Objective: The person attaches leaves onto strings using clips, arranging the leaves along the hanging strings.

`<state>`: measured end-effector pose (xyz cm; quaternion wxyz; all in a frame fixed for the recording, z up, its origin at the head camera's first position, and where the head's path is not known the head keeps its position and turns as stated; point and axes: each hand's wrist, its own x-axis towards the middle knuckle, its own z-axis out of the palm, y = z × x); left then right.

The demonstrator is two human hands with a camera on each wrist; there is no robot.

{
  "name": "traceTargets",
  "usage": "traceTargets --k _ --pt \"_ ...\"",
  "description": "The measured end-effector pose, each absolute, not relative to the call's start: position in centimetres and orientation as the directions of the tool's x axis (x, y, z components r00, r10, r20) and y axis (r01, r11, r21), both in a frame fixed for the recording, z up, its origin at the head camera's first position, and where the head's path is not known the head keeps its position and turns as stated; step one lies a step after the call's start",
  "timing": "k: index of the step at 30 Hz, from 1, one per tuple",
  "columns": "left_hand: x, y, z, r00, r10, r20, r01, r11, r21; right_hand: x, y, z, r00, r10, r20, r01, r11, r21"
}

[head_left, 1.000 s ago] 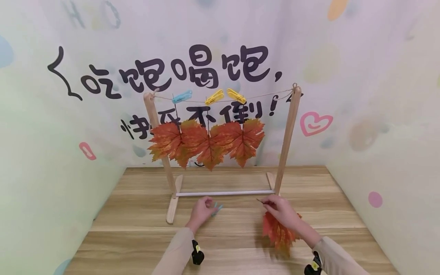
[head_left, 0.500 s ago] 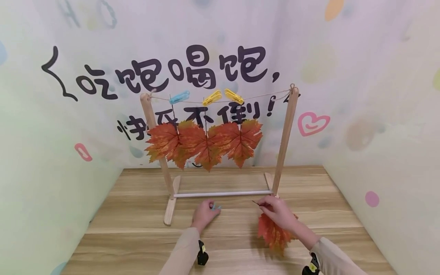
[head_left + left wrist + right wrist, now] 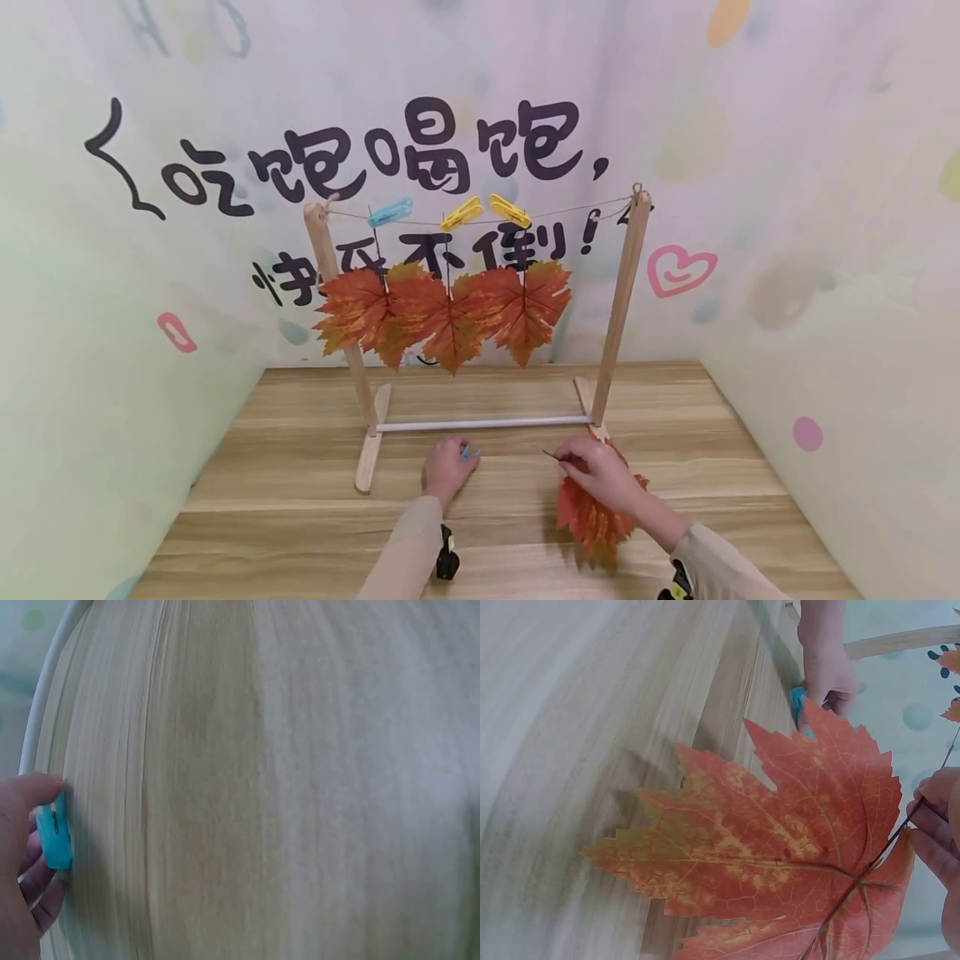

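Note:
My left hand point(image 3: 447, 467) holds a blue clothespin point(image 3: 55, 834) between thumb and fingers, low over the table in front of the rack. In the right wrist view the fingers of my right hand point(image 3: 939, 817) pinch the dark stem of a red-orange artificial maple leaf point(image 3: 780, 832). That leaf hangs below the hand, close over the table near the rack's right foot. Behind both hands, three similar leaves point(image 3: 450, 321) hang in a row from a twine line point(image 3: 577, 207). One blue clothespin point(image 3: 391, 212) and two yellow clothespins point(image 3: 462, 213) clip their stems there.
The wooden rack has a left post point(image 3: 322, 242) and a right post point(image 3: 622, 300), joined low down by a white rod point(image 3: 480, 423). It stands on a wood-grain table point(image 3: 300, 533). A printed backdrop point(image 3: 810, 167) with black lettering encloses the back and sides.
My right hand has shifted slightly left and down with the leaf, its stem now pointing further left. The left hand has turned a little around the blue clothespin. The hanging leaves stay as they were.

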<state>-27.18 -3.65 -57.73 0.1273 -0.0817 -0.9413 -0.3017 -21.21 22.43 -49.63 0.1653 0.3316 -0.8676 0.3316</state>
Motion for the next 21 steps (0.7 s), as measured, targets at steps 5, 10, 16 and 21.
traceTargets --k 5,10,16,21 --pt "-26.9 -4.0 -57.4 -0.953 0.102 0.285 0.254 0.781 0.570 -21.4 22.3 -50.0 -0.708 -0.449 0.545 -0.703 0.521 -0.484" --pt "-26.8 -4.4 -56.4 -0.949 0.130 0.286 0.283 0.748 0.601 -21.5 22.4 -50.2 -0.713 -0.430 0.554 -0.699 0.493 -0.517" --pt "-26.8 -4.7 -54.9 -0.946 0.186 0.265 0.315 0.722 0.617 -21.3 22.3 -49.8 -0.739 -0.422 0.525 -0.674 0.474 -0.567" --pt "-26.6 -4.7 -53.7 -0.922 0.233 0.309 0.381 0.689 0.617 -21.4 22.5 -49.5 -0.745 -0.411 0.525 -0.666 0.498 -0.555"
